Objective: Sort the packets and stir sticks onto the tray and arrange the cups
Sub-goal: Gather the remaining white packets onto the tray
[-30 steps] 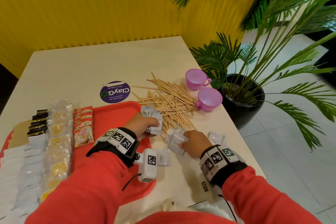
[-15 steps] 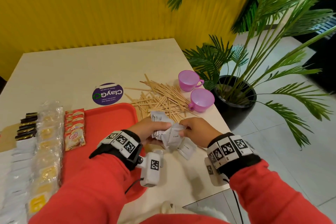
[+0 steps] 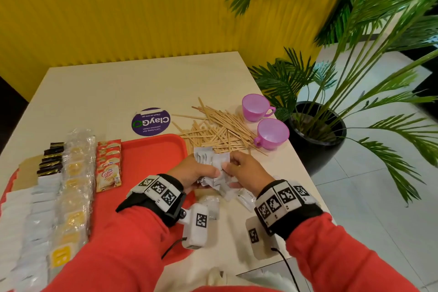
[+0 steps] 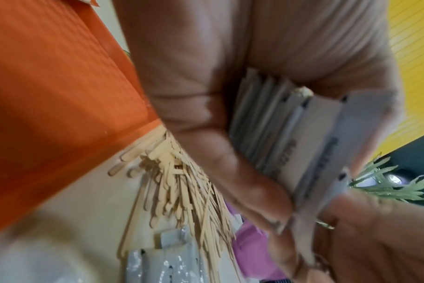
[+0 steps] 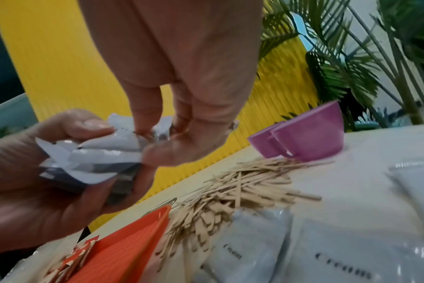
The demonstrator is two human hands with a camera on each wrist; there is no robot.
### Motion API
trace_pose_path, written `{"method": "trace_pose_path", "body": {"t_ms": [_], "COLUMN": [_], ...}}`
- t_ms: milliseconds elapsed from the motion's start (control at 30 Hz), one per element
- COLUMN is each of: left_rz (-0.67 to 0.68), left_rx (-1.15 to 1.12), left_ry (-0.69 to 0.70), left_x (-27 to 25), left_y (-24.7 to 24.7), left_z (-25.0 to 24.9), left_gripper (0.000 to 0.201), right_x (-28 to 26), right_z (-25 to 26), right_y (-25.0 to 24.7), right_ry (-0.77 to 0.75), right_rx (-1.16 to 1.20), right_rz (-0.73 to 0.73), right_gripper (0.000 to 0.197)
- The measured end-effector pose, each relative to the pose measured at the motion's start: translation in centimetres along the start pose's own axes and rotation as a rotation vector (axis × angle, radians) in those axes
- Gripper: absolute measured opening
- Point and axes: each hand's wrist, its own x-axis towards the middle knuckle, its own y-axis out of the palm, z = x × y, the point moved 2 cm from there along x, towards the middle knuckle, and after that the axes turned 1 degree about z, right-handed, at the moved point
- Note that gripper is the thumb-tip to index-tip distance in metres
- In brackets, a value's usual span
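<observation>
My left hand (image 3: pixel 201 173) grips a stack of white cream packets (image 3: pixel 211 161) above the right edge of the red tray (image 3: pixel 151 156). The stack (image 4: pixel 291 134) sits between thumb and fingers in the left wrist view. My right hand (image 3: pixel 234 168) pinches the top packet of that stack (image 5: pixel 104 153). More white cream packets (image 3: pixel 246 197) lie on the table under my hands, also as loose packets (image 5: pixel 327 254). A pile of wooden stir sticks (image 3: pixel 218 133) lies beyond the tray. Two purple cups (image 3: pixel 254 106) (image 3: pixel 272 133) stand right of the sticks.
Rows of sorted packets (image 3: pixel 71 185) fill the tray's left half, with orange creamer sachets (image 3: pixel 107 168). A round purple sticker (image 3: pixel 151 121) marks the table. A potted palm (image 3: pixel 315 140) stands off the table's right edge, a yellow wall behind.
My right hand lifted packets from the table and joined my left hand. Both hands now hold the stack together above the tray's edge.
</observation>
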Motion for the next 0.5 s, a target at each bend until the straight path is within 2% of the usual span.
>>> {"method": "trace_pose_path", "body": {"t_ms": [133,200,300,500], "left_rz": [0.017,0.052,0.08,0.072], "left_rx": [-0.024,-0.037,-0.011,0.133], "left_ry": [0.048,0.045,0.019,-0.06], "left_x": [-1.1,-1.8,-3.1,-6.2], "left_y": [-1.0,-1.7,-3.5,-8.3], "left_z": [0.0,0.0,0.1,-0.2], "left_gripper": [0.05,0.059,0.049,0.051], "right_x": [0.0,0.4,0.8,1.4], "right_z": [0.6,0.7,1.1,2.0], "right_y": [2.0,3.2,5.5,11.1], "right_ry": [0.085,0.087,0.076,0.141], "right_rx": [0.224,0.247,0.314,0.473], "right_rz": [0.27,0.32,0.38,0.447], "right_gripper": [0.012,0.018,0.023,0.028]}}
